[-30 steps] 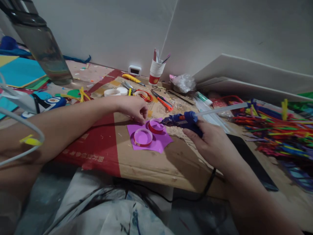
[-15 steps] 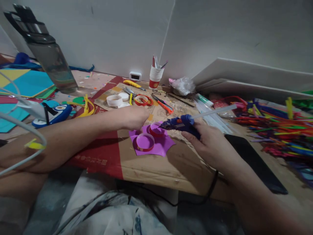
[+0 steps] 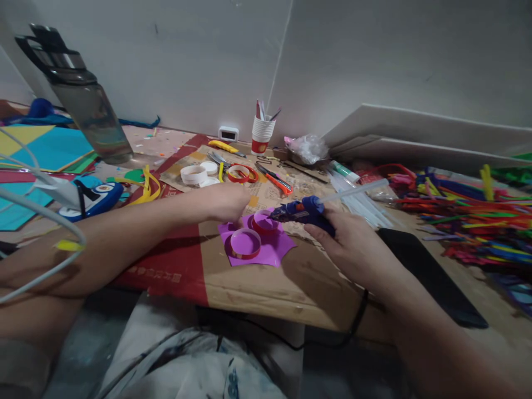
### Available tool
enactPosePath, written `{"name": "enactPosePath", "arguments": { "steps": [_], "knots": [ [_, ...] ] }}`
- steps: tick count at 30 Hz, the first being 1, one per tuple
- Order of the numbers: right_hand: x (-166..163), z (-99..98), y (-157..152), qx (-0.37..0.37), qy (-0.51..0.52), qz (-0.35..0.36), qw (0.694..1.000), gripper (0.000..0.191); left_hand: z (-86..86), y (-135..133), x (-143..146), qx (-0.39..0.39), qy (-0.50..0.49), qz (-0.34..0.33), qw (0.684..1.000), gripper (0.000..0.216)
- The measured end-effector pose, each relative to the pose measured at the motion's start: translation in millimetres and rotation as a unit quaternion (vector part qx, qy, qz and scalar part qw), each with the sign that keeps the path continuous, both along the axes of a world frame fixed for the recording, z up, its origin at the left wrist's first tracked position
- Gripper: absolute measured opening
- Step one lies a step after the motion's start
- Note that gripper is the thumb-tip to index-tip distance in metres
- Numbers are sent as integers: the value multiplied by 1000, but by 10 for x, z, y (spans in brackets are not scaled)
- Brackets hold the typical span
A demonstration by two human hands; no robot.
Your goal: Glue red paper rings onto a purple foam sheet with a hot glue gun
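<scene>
A dark blue glue gun (image 3: 301, 209), with a translucent glue stick (image 3: 353, 190) poking from its rear, is gripped in my right hand (image 3: 353, 233). Its nozzle points left, right at the farther paper ring (image 3: 265, 223). That ring and a nearer ring (image 3: 245, 254), both red outside, stand on a purple sheet (image 3: 272, 252) with a jagged outline. At the sheet's far left edge, my left hand (image 3: 230, 202) is closed with its fingers curled down. What those fingers hold is hidden behind the hand.
A tilted-looking water bottle (image 3: 89, 111) stands at back left. Behind the sheet lie a yellow cutter (image 3: 224, 146), an orange cutter (image 3: 278, 182) and white rings (image 3: 193, 173). A phone (image 3: 428, 277) and colourful pipe cleaners (image 3: 477, 221) are at right. A white cable (image 3: 45, 221) crosses my left arm.
The view has shifted slightly. Both hands, the glue gun and the rings keep nearly the same places relative to each other.
</scene>
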State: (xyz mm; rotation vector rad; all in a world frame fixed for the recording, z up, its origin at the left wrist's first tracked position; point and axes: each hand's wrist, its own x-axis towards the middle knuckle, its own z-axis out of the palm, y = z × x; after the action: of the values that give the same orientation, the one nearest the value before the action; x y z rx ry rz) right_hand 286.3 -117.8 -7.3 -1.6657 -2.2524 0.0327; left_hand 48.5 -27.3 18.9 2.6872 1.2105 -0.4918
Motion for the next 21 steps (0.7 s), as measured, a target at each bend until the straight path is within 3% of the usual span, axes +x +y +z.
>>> {"name": "enactPosePath", "arguments": {
  "steps": [6,15,21],
  "knots": [
    [-19,3,-9,12,-5,3,1000,22,-8,49,23,-49,-1,26,998,20],
    [-32,25,-12,-20,-11,-20,1000,27,-7,9,27,-2,-10,15,1000,28],
    [-46,16,-15,-29,-7,-16,999,30,-86,98,8,-24,-21,19,999,33]
  ]
}}
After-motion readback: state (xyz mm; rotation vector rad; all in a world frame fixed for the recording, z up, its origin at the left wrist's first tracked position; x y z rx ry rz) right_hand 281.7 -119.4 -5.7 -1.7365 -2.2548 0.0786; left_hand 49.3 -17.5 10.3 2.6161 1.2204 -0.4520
